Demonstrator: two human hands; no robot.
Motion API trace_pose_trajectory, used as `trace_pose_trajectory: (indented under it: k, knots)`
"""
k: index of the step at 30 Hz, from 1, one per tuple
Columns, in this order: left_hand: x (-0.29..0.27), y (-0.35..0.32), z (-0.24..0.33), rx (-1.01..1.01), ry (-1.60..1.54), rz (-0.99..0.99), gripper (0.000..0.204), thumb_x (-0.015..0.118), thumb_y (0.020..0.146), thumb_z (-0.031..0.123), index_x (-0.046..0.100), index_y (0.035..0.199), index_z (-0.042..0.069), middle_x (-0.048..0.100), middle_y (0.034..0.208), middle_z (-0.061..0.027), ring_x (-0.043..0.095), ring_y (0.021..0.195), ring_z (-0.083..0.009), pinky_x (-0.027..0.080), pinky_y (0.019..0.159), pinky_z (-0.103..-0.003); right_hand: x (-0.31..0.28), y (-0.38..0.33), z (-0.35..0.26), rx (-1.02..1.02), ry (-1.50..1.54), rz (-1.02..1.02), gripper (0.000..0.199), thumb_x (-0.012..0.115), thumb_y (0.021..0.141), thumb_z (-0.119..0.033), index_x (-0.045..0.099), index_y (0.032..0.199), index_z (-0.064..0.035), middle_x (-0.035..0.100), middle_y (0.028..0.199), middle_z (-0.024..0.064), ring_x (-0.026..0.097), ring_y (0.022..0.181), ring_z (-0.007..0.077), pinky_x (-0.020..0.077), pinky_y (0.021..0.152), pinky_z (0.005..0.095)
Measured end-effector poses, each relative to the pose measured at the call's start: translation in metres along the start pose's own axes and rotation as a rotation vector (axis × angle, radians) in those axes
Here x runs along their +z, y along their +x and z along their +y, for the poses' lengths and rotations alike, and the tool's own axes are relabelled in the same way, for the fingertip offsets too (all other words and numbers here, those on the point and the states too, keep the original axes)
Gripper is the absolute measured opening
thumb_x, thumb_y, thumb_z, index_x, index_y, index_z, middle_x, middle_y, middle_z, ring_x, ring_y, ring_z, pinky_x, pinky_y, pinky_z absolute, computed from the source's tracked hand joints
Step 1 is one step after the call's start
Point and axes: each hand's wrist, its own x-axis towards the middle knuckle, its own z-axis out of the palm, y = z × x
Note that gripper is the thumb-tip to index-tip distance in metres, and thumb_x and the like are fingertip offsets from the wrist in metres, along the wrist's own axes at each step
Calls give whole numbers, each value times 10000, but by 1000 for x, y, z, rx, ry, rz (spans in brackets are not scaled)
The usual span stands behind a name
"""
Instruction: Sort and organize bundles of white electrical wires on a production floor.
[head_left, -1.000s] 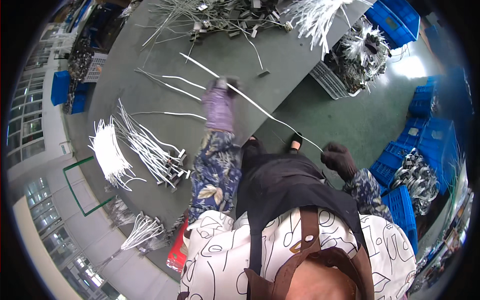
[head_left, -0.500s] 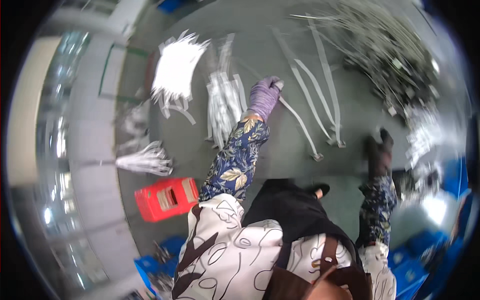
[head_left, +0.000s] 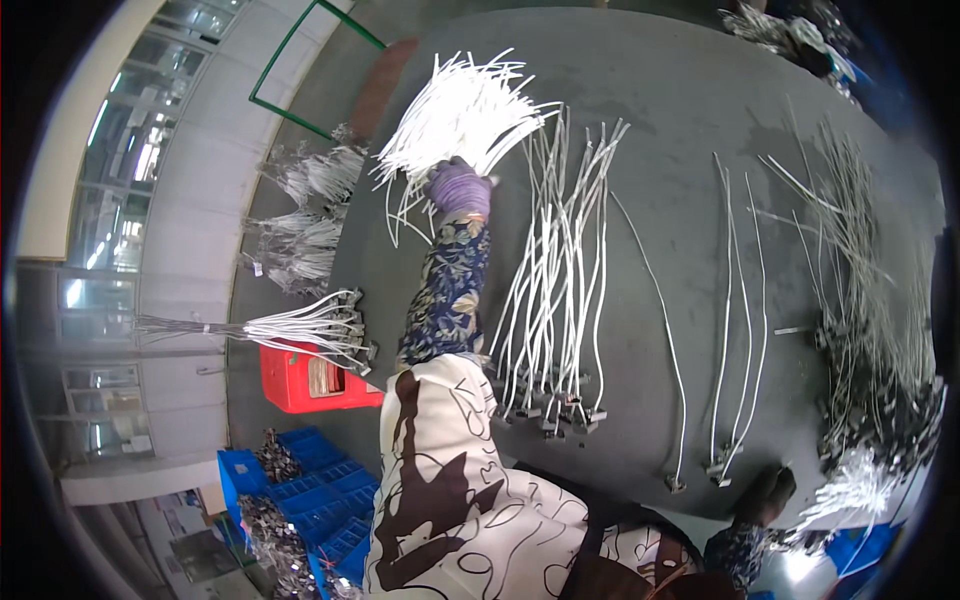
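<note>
My left hand (head_left: pixel 460 188), in a purple glove, is at the near edge of a thick pile of thin white tubes (head_left: pixel 460 115). It touches or nearly touches them; its fingertips are hidden behind its back. Right of it lies a bunch of white-sleeved cables (head_left: pixel 560 270) with small dark connectors at their near ends. Farther right, a single white cable (head_left: pixel 661 320) lies by itself, beside a few more sleeved cables (head_left: pixel 732 290). My right hand (head_left: pixel 765 495), in a dark brown glove, is low at the table's near right edge. Its fingers are too dark to make out.
A large heap of grey cables (head_left: pixel 875 290) covers the table's right side, with white tubes (head_left: pixel 850 485) near its front. Another cable bundle (head_left: pixel 310 328) sticks out past the left edge above a red plastic stool (head_left: pixel 290 380). Blue bins (head_left: pixel 320 480) stand lower left.
My left hand has let go of the single cable and moved left to the white tube pile. The single cable now lies flat on the table. The view has turned.
</note>
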Motion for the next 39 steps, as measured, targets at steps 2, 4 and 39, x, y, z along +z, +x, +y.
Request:
trace_pose_trajectory:
  k: [2, 4, 39]
  knots:
    - [15, 21, 2, 15, -123, -190, 638, 694, 706, 501, 564, 1166, 78, 564, 1205, -155, 534, 1123, -305, 446, 911, -427, 5, 3, -3, 19, -7, -9, 462, 507, 914, -323, 481, 1145, 76, 481, 1100, 230, 481, 1021, 357, 388, 891, 421]
    - [27, 35, -8, 132, -207, -221, 562, 666, 730, 470, 595, 1118, 70, 603, 1118, -198, 585, 1043, -314, 454, 895, -417, 2, -1, 6, 42, -20, -27, 481, 501, 916, -337, 476, 1150, 83, 481, 1102, 238, 479, 1029, 363, 387, 894, 425]
    - [126, -52, -83, 202, -1351, 81, 309, 646, 817, 246, 598, 1041, 39, 659, 951, -123, 618, 820, -237, 502, 750, -359, 8, 8, -8, 130, -46, 71, 462, 459, 880, -400, 520, 1106, -2, 539, 1047, 227, 537, 951, 379, 420, 820, 460]
